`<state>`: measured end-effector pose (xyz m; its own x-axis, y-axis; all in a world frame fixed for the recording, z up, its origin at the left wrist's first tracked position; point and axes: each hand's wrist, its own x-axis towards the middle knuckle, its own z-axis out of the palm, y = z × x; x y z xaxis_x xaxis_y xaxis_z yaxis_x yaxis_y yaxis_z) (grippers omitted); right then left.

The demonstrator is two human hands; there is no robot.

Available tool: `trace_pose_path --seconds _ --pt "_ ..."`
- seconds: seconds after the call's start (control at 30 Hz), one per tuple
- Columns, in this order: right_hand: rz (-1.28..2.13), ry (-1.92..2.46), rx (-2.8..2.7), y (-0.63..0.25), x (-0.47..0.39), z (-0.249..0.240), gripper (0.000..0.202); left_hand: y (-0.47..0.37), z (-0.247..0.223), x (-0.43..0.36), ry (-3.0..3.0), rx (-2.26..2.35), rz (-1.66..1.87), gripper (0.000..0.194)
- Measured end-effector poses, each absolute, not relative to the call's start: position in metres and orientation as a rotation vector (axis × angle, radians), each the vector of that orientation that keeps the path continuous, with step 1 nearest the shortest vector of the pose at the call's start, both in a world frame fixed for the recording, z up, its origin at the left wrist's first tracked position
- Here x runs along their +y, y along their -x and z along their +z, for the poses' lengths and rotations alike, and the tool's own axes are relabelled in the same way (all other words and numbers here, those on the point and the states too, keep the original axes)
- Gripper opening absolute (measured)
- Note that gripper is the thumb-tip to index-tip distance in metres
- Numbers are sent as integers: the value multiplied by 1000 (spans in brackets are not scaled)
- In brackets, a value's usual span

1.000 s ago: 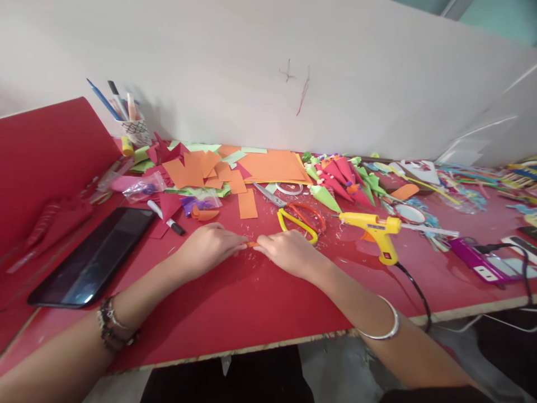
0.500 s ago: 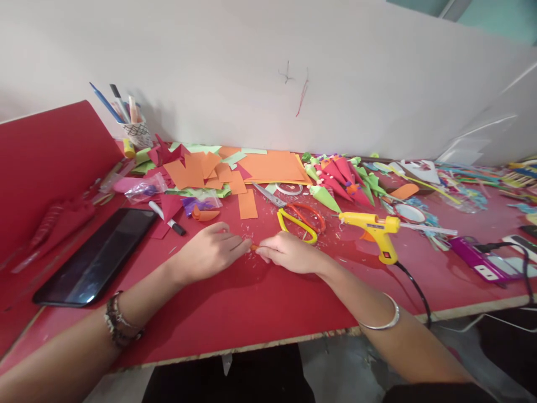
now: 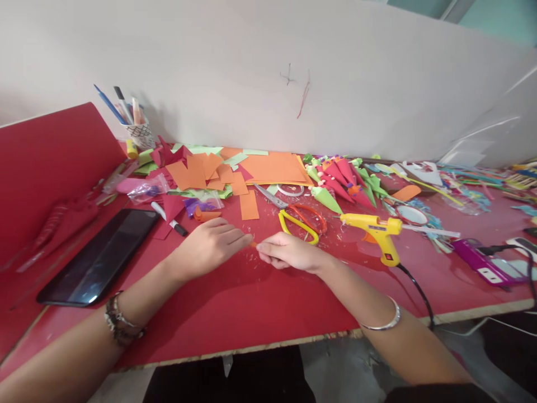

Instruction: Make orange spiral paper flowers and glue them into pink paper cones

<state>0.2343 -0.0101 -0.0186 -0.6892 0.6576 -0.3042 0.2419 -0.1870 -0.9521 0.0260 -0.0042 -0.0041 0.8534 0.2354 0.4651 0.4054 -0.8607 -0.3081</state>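
Between my two hands a small piece of orange paper (image 3: 253, 244) shows, mostly hidden by the fingers. My left hand (image 3: 216, 246) pinches its left end, and my right hand (image 3: 289, 252) pinches the right end. Both hands are just above the red table (image 3: 251, 313). Right behind my right hand lie scissors (image 3: 298, 223) with one red and one yellow handle. A yellow glue gun (image 3: 380, 229) rests to the right. An orange paper rectangle (image 3: 249, 205) and a curled orange paper piece (image 3: 205, 215) lie beyond my left hand.
A black phone (image 3: 100, 257) and a marker (image 3: 168, 217) lie at left. Paper cones (image 3: 335, 182) in pink and green are heaped behind the scissors. A pen cup (image 3: 140, 134) stands by the wall. A purple power strip (image 3: 482, 266) with cables sits at right.
The hands still hold the orange paper between them. My right hand's fingers have shifted slightly around it. The whole view has drifted a little.
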Motion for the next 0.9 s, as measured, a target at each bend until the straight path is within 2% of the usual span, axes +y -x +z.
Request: trace_pose_path --seconds 0.23,0.47,0.7,0.9 --pt "2177 896 -1749 -238 -11 -18 34 -23 1 -8 2605 -411 -644 27" --pt "2229 918 -1744 -237 -12 -18 35 -20 1 -7 2683 -387 -675 24" --pt "2057 940 -1892 -236 -10 -17 35 -20 -3 -5 2616 -355 -610 25" --pt "1669 1163 -2096 -244 -4 -8 29 -13 -2 3 2628 -471 -521 27"
